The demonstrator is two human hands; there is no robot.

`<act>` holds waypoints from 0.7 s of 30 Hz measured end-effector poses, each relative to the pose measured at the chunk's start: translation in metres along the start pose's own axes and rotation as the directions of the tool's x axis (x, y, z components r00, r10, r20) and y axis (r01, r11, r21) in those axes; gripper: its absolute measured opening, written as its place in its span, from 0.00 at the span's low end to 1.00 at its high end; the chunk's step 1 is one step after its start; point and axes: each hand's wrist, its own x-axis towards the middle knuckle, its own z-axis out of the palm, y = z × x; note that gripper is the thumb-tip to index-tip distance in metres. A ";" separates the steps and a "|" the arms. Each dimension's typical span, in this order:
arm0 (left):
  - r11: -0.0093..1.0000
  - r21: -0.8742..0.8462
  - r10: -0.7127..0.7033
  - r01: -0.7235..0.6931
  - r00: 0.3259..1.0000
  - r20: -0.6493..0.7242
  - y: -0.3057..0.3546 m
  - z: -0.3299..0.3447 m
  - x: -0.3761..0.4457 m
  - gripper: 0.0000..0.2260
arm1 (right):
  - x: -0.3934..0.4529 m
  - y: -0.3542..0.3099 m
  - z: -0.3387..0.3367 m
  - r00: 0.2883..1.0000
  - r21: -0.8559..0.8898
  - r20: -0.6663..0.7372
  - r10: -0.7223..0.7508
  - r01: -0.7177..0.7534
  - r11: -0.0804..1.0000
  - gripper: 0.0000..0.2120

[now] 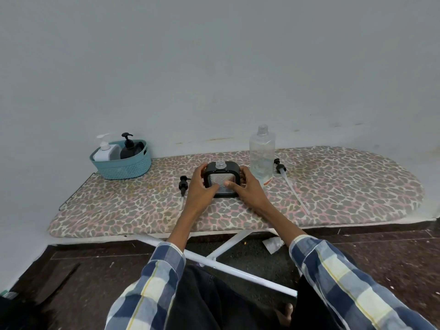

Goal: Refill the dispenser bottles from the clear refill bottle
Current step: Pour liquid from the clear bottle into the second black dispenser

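Observation:
A square dispenser bottle [221,179] with a black frame and an open clear neck stands on the ironing board [333,186]. My left hand [201,186] grips its left side and my right hand [245,189] grips its right side, thumbs on the front face. Just behind to the right stands the tall clear refill bottle [262,156], uncapped and nearly empty. One black pump head [182,185] with its tube lies left of the dispenser. Another pump [281,169] with a long tube lies right of the refill bottle.
A teal basket [123,166] at the board's back left holds a white pump bottle [106,151] and a black pump bottle [129,148]. The wall runs close behind the board. White board legs [226,265] cross below, over a dark floor with a crumpled paper [273,244].

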 end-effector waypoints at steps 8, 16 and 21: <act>0.980 -0.151 -0.133 0.129 0.991 -0.016 -0.024 0.018 0.007 0.28 | -0.019 -0.008 -0.035 0.971 -0.411 -0.147 -0.189 0.114 0.904 0.23; 0.972 -0.193 -0.139 0.132 0.990 -0.022 -0.029 0.021 0.011 0.27 | -0.004 -0.014 -0.069 0.781 -0.342 -0.561 -0.274 0.083 0.936 0.31; 0.989 -0.142 -0.059 0.051 0.997 -0.055 -0.025 0.023 0.002 0.29 | 0.004 0.007 -0.086 0.958 -0.335 -0.288 -0.002 -0.099 0.937 0.53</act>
